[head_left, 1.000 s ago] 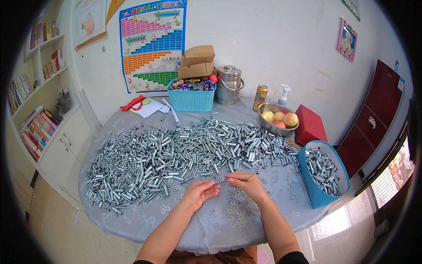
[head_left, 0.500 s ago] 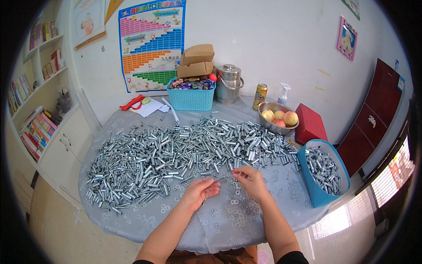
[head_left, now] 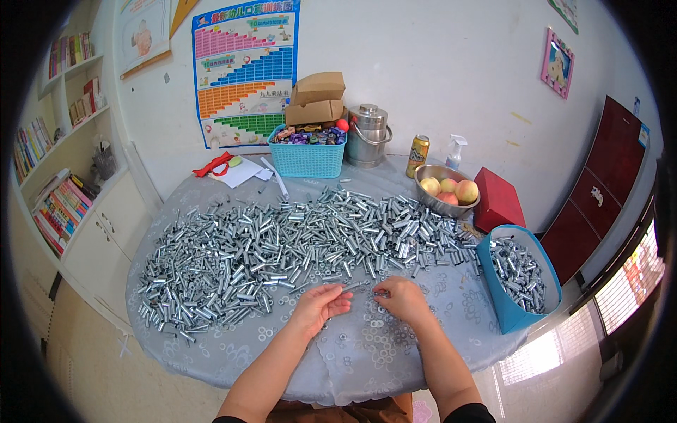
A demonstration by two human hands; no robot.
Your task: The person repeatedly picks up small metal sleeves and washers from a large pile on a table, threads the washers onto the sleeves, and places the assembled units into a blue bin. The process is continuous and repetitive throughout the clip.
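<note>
White plastered wall [head_left: 437,84] at 12 o'clock carries a colourful chart poster [head_left: 243,70] and a small pink-framed picture [head_left: 557,63]. White bookshelf cabinet [head_left: 63,190] at 9 o'clock. Dark red wooden cabinet [head_left: 599,190] at 3 o'clock. Bright window [head_left: 627,282] at 4 o'clock. Beige tiled floor [head_left: 92,359] at 8 o'clock.

Bare forearms — dark sleeve edges

Worktop [head_left: 211,352] cover: pale grey-blue, white lace flower pattern. Metal sleeves [head_left: 282,247] in heap: shiny silver (same in tub). Tub [head_left: 518,282]: bright blue. Basket [head_left: 307,158]: turquoise, lattice weave. Box [head_left: 497,201]: red. Bowl [head_left: 437,201]: steel; fruit [head_left: 465,190] yellow-red. Can [head_left: 417,156]: gold. Cabinet [head_left: 599,190]: dark red. Wall chart [head_left: 243,70]: pink, blue, orange, green bands.
</note>
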